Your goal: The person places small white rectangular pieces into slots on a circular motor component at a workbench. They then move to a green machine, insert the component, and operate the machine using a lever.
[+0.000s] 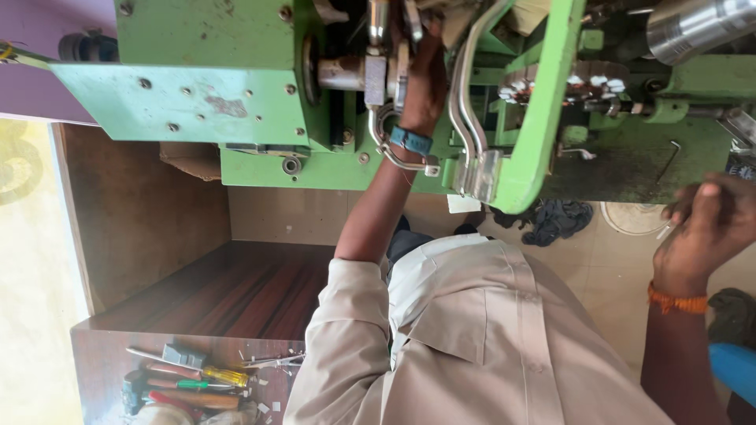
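Up top, left hand (425, 67) grips a steel part (376, 79) on the green machine (197, 86); right hand (709, 224) loosely curled, grip unclear.

The machine frame (197, 86) is metal under matt green paint, chipped and scuffed in spots, with bare steel bolts; the curved tubes (465, 102) and the cylinder (697, 27) are polished, shiny metal. The table (236, 291) is glossy striped wood veneer. The shirt (472, 330) is soft, matt beige cloth, the rag (555, 219) dark crumpled cloth.
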Motion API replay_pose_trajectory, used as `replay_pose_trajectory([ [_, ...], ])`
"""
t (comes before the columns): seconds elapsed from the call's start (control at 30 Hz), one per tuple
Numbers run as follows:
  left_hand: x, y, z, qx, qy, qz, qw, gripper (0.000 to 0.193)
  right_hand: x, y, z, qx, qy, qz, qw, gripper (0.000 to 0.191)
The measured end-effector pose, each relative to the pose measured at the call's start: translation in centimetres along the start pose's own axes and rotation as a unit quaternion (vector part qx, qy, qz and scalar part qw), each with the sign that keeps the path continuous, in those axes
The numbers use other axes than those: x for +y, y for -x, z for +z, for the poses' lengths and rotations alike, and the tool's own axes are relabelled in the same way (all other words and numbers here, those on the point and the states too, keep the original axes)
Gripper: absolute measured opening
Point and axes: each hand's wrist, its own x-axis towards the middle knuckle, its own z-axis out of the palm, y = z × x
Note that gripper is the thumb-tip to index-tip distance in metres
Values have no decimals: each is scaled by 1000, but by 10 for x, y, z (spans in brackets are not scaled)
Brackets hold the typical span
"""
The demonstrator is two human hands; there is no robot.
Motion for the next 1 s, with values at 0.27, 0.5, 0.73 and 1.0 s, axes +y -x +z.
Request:
replay_pose_trajectory([
  [0.27, -5, 75, -23, 67, -28, 122, 990, 31, -24, 29, 39, -40, 90, 3, 995, 13],
  [0.5, 34, 197, 32, 205, -84, 116, 968, 41, -10, -9, 57, -265, 115, -3, 957, 13],
  [0.73, -17, 320, 49, 229, 157, 64, 959, 38, 11, -23, 99, -569, 142, -250, 770, 58],
  [1.0, -134, 303, 84, 14, 158, -133, 978, 62, 19, -33, 72, -531, -14, -318, 785, 50],
])
